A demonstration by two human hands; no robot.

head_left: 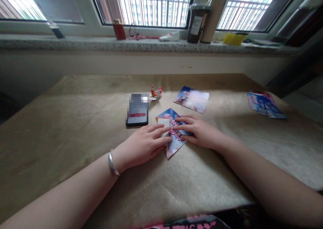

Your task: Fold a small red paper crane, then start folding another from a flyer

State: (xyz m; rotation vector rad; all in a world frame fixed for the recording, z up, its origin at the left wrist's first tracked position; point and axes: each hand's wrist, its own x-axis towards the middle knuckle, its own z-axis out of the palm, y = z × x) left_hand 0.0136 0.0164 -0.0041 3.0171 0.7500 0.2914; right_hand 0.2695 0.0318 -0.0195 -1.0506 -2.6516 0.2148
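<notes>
Now, left hand (146,141): palm down, bangle (113,163) at the wrist, fingers together and laid over the paper's pale flap, nothing pinched.
Right hand (202,129): fingers spread, tips resting on the printed half, no grip there either.
Folded paper (174,147): right here, mid-surface (63,121), under both sets of fingertips.
Lie of the paper: long axis running near to far, one corner aimed back at the person; it sits right of the left hand, left of the right, and neither is nearer, since both touch!
Phone (137,118): just left of the paper, screen partly blurred.
Card pile (267,104): well off right.
Flat sheet (193,99): beyond the paper, slightly right, apart from it.
Red folded piece (156,91): beside the phone's far right corner.
Windowsill (88,44): dark jar (198,25) up there, against the window.
</notes>
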